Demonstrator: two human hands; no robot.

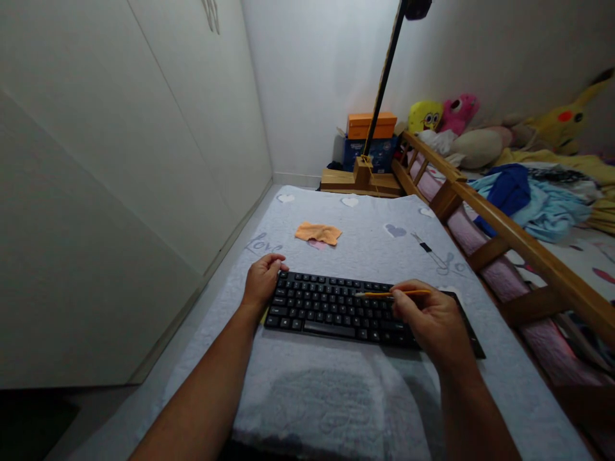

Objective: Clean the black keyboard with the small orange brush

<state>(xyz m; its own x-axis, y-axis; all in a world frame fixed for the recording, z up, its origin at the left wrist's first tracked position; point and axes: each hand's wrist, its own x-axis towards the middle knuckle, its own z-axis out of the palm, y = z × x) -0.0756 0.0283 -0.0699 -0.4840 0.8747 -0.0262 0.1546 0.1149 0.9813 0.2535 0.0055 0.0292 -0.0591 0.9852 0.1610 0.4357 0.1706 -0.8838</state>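
A black keyboard point(331, 306) lies on a pale cloth-covered surface. My left hand point(262, 278) is closed at its upper left corner, with the thumb against the edge and the other fingers curled beyond it. Pinched in my right hand point(427, 317) is a thin orange paintbrush point(382, 294), its pale tip pointing left, over the upper rows of keys. My right hand hides part of the keyboard's right side. A bit of something yellow point(263, 316) shows beside the left edge, by my left wrist.
An orange cloth point(318, 234) lies beyond the keyboard. To its right is a slim clear tool with a black band point(425, 247). A wooden bed rail point(509, 224) runs along the right, a white cabinet point(144, 192) along the left. A black pole point(384, 80) stands at the back.
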